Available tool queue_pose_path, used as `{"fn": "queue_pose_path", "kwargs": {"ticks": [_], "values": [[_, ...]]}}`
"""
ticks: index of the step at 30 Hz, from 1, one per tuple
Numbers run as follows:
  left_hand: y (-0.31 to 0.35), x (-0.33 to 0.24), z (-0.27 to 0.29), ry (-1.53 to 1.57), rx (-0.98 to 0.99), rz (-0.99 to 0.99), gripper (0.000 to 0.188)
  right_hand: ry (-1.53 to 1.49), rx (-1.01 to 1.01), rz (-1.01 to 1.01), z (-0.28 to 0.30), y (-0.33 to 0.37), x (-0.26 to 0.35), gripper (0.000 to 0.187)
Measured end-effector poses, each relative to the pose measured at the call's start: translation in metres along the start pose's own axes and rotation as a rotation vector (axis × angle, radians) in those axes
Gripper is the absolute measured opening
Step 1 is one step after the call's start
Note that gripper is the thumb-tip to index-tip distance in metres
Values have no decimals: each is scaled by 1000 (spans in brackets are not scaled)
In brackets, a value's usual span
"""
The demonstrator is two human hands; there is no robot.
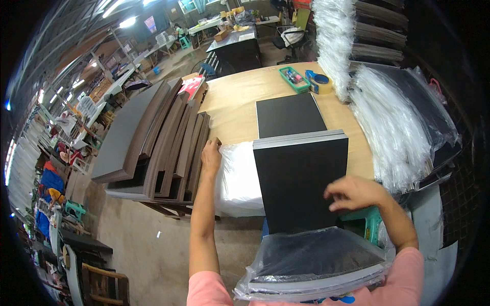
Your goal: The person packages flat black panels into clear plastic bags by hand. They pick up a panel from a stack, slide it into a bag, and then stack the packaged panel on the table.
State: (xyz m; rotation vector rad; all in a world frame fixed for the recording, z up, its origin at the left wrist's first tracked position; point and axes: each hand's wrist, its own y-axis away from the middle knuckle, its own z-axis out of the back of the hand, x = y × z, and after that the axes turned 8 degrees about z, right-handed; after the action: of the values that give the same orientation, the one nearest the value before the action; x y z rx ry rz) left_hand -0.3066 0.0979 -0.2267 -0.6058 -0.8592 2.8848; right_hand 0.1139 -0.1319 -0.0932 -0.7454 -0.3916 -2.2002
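Note:
My left hand [211, 154] pinches the far left corner of a white, see-through plastic bag [236, 176] that lies on the table. My right hand [356, 193] hovers over the right side of a black board [301, 183], fingers bent and apart, holding nothing; it is slightly blurred. The board is the top one of a stack with pale edges, and it covers the right part of the bag. Beyond it lies another flat black board [288, 115]. Against my body, a plastic-wrapped stack of dark boards [316, 255] rests low in front of me.
Tall leaning piles of brown-edged grey boards [148, 137] stand on the table's left. Plastic-wrapped boards [393, 122] are piled at the right. A green basket [294, 80] and tape rolls [320, 81] sit at the far edge. A green stool [371, 224] is below my right arm.

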Motion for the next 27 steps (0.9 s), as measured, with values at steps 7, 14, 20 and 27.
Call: {"fn": "queue_pose_path", "kwargs": {"ticks": [7, 14, 20, 27], "values": [[-22, -17, 26, -115, -124, -204, 15, 207, -330, 240, 50, -219, -19, 20], [-16, -53, 19, 564, -111, -2, 20, 226, -244, 203, 21, -351, -83, 32], [-7, 20, 15, 242, 4, 158, 35, 92, -431, 104, 33, -352, -88, 19], [-35, -55, 50, 928, 336, 300, 63, 102, -487, 65, 29, -348, -78, 12]]}}
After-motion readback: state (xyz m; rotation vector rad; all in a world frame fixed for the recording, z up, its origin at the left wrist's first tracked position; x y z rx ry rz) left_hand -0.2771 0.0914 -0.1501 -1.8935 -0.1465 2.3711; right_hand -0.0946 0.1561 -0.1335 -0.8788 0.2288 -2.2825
